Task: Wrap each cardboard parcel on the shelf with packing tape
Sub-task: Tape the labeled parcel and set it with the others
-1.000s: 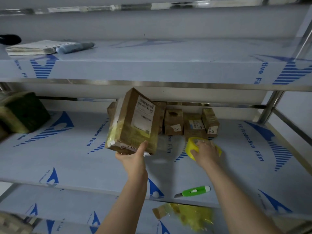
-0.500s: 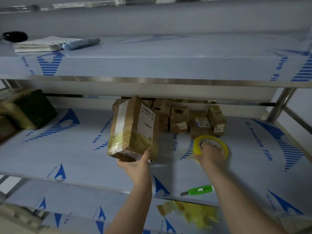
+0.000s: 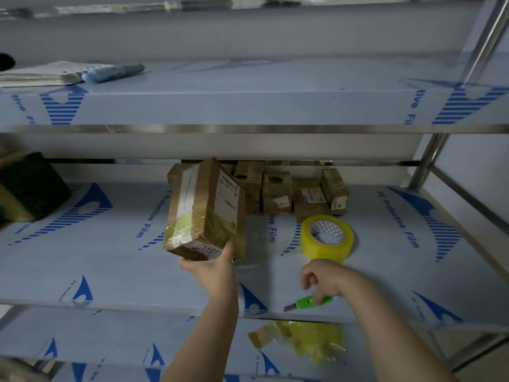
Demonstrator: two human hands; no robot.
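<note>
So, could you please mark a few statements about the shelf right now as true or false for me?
1. The left hand holds a parcel up off the shelf. True.
2. The right hand is inside the tape roll. False: the roll lies alone on the shelf, and the hand is down at the knife.
3. The knife is red. False: it is green.
4. More parcels stand at the back of the shelf. True.

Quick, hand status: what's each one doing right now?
Left hand: holding the tilted cardboard parcel from below.
Right hand: fingers pinching the green box cutter.
</note>
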